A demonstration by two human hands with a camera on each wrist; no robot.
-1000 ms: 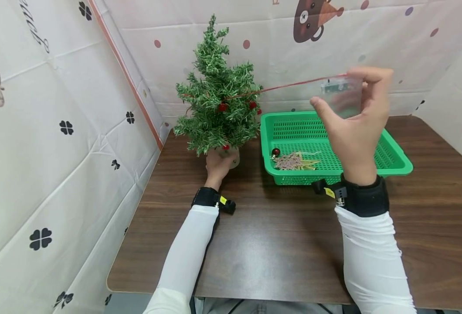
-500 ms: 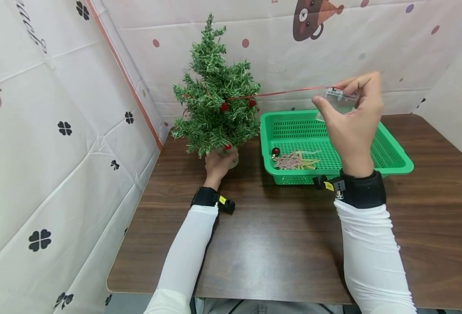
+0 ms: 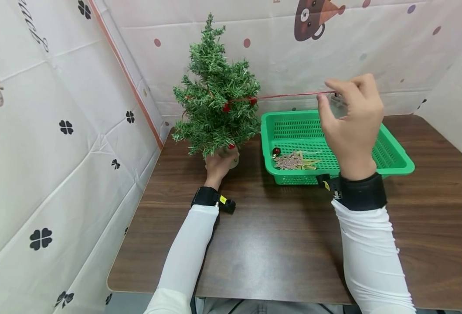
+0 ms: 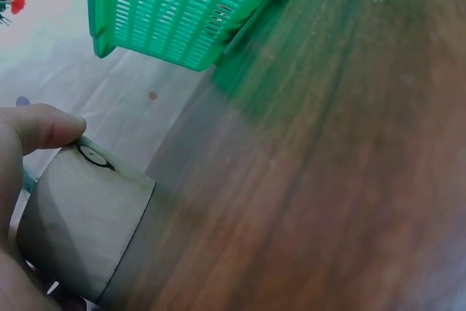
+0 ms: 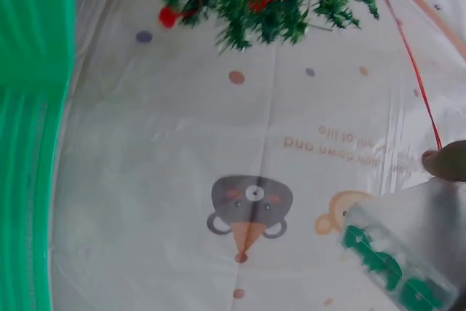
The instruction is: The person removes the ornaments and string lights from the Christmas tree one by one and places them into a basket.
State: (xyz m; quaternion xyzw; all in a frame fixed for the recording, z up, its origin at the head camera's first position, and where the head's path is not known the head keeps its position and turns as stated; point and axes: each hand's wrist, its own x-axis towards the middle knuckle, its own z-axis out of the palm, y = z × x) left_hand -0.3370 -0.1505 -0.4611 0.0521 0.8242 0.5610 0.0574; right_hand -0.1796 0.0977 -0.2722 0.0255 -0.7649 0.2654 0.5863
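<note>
Now clear box (image 5: 408, 234) held by right fingers (image 3: 344, 89), lower than a second ago; red string (image 3: 290, 95) levelled, strung left to tree (image 3: 217, 100). Its base (image 4: 91, 216) gripped by left fingers (image 4: 51, 127). Green basket (image 3: 301, 173) seen below right fingers.

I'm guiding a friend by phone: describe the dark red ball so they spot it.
Find the green basket right of the tree. Look inside, near its left end. The dark red ball is shiny and round, unlike the pinkish and golden ornaments beside it.
</note>
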